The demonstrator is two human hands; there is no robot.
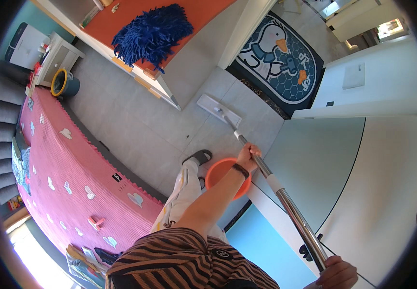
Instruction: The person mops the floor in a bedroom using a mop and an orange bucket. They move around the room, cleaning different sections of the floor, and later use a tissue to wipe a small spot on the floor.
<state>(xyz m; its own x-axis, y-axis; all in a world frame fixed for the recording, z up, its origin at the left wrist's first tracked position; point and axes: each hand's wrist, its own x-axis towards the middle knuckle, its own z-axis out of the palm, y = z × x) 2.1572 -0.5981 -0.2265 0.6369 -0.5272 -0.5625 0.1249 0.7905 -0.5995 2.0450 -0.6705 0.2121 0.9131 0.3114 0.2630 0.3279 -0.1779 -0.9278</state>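
Observation:
My left hand (249, 156), with a dark band at the wrist, grips the middle of a telescopic metal mop pole (292, 206). Around the pole's upper end, at the lower right, closes my right hand (337, 273). The pole slants down to a flat mop head (218, 110), whose pale rectangular plate lies on the grey tiled floor (136, 119). Below my left forearm stands an orange plastic basin (217, 172), partly hidden by the arm. A slippered foot (198, 157) is beside the basin.
A blue chenille mop cover (154, 34) lies on an orange-topped desk (208, 10). A bed with a pink cover (75, 159) fills the left. A bin (69, 85) stands near a white cabinet (56, 62). A cartoon duck mat (279, 61) lies beyond the doorway; pale cabinet doors (313, 155) rise right.

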